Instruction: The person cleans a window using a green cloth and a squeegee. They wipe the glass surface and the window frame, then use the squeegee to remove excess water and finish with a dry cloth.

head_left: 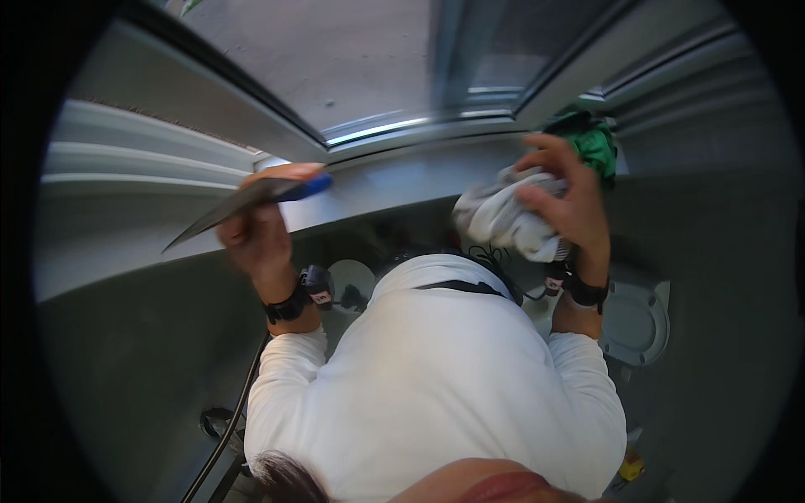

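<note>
My left hand (261, 232) grips a flat metal blade tool with a blue end, perhaps a scraper or putty knife (236, 204). Its pointed tip faces down and left, over the white window sill (377, 179). On the right, my right hand (569, 201) is at a crumpled white and grey cloth (512, 217), thumb and fingers around its upper side. The cloth is raised in front of the sill. Motion blurs both hands slightly. A dark device is strapped to each wrist.
A green cloth (594, 148) lies at the sill's right corner, by the window frame (415, 132). Below are a toilet lid (635, 324), a round white object (351, 283) and a yellow object (632, 465). A dark hose or cable (229, 434) runs at lower left.
</note>
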Tool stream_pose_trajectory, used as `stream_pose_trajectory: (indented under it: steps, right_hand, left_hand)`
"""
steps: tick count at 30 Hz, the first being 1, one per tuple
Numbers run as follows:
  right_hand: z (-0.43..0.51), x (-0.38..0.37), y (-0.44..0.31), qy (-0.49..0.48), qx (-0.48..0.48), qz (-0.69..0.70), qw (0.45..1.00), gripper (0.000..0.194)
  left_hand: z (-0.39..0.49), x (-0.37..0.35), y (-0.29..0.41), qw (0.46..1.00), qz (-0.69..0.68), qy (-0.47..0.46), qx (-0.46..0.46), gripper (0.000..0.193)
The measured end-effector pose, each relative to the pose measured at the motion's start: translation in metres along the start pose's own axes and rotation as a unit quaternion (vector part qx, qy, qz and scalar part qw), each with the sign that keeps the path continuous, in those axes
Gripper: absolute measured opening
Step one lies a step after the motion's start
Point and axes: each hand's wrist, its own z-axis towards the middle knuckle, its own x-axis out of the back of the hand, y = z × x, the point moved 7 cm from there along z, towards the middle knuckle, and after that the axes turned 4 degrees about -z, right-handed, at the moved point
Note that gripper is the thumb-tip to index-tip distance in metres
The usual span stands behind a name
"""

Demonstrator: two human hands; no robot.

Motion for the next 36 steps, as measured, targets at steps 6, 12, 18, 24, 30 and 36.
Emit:
stream_pose_trajectory:
  steps: [6, 12, 18, 24, 30, 36]
  right_hand:
    - [-0.029, -0.04, 0.064, -0.207, -0.141, 0.102, 0.963, 0.059]
    - [-0.105, 0.007, 0.149, -0.084, -0.248, 0.112, 0.959, 0.049]
    - [-0.118, 0.031, 0.15, -0.028, -0.216, 0.344, 0.913, 0.043]
    - [-0.042, 0.022, 0.097, 0.036, -0.148, 0.527, 0.836, 0.045]
    - [0.023, -0.062, -0.043, -0.097, 0.062, 0.448, 0.887, 0.036]
    - [0.031, -0.079, -0.136, -0.257, 0.385, 0.276, 0.842, 0.046]
  left_hand:
    - [-0.001, -0.177, -0.15, 0.941, 0.075, -0.267, 0.192, 0.014]
    - [-0.03, -0.23, -0.23, 0.778, 0.465, -0.421, 0.028, 0.064]
    - [-0.063, -0.185, -0.257, 0.741, 0.558, -0.36, 0.096, 0.069]
    - [-0.063, -0.156, -0.191, 0.894, 0.292, -0.275, 0.2, 0.061]
    - [-0.067, -0.115, -0.061, 0.983, 0.008, 0.019, 0.184, 0.093]
    - [-0.069, -0.02, 0.038, 0.896, 0.025, 0.438, 0.065, 0.049]
